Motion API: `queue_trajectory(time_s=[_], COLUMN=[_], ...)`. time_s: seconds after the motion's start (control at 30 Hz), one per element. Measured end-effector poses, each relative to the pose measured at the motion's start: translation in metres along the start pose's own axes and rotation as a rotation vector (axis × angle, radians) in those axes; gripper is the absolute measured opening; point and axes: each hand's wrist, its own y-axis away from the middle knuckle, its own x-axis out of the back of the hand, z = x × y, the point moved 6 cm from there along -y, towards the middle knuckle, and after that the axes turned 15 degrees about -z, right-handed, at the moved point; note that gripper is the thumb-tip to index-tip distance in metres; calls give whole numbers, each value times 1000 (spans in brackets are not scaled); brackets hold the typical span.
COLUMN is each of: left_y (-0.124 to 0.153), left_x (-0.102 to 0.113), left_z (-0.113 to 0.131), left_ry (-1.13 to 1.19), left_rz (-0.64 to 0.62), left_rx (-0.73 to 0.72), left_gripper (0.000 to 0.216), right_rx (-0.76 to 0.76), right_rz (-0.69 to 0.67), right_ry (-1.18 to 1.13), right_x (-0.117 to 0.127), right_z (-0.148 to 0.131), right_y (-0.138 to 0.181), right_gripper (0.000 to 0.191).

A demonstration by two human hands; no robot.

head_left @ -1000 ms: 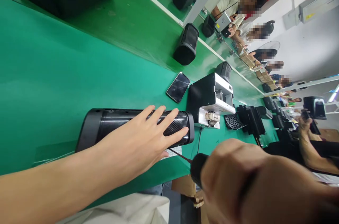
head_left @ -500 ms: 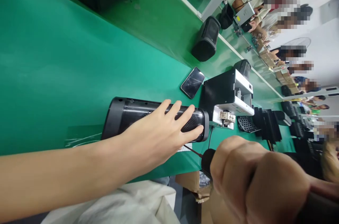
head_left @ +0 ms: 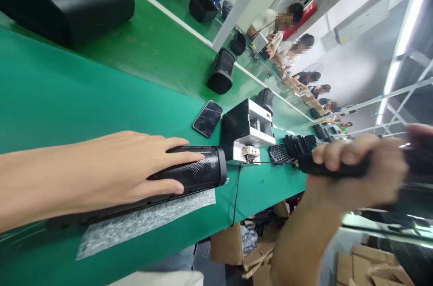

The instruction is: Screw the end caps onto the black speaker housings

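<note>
Screwdriver point(head_left: 307, 164) and right hand point(head_left: 372, 159), clenched around it, have swung from the black speaker point(head_left: 201, 173) to the boxy machine point(head_left: 234, 128); aim straight at its metal fitting point(head_left: 251, 152), left hand point(head_left: 144, 164) spread loosely over the speaker beside the bubble wrap point(head_left: 145, 226)

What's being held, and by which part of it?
The right grip holds a black screwdriver by its handle; the left grip only rests on the black casing.

Left grip point(head_left: 145, 166) rests on a perforated black casing point(head_left: 208, 171); right grip point(head_left: 384, 168) clasps a black-handled screwdriver point(head_left: 307, 164).
</note>
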Motion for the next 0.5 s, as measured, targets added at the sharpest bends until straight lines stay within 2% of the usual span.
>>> queue_trajectory(time_s=[0.07,0.17,0.37,0.5], left_y=[3,6,-6,-21], left_x=[-5,-13,-7,9], left_z=[-8,-11,12,23], left_ry=[-13,-47,-33,4], left_rz=[2,13,-3,13], left_rx=[-11,0,29,20], left_gripper=[75,102,80,67], right_rx=[5,-23,-132,-264], right_rz=[31,44,-29,-114], right_ry=[22,19,-57,-117], right_x=[3,1,-6,-11], right_z=[21,41,55,40], right_y=[-6,-5,1,18], right_gripper=[30,38,40,31])
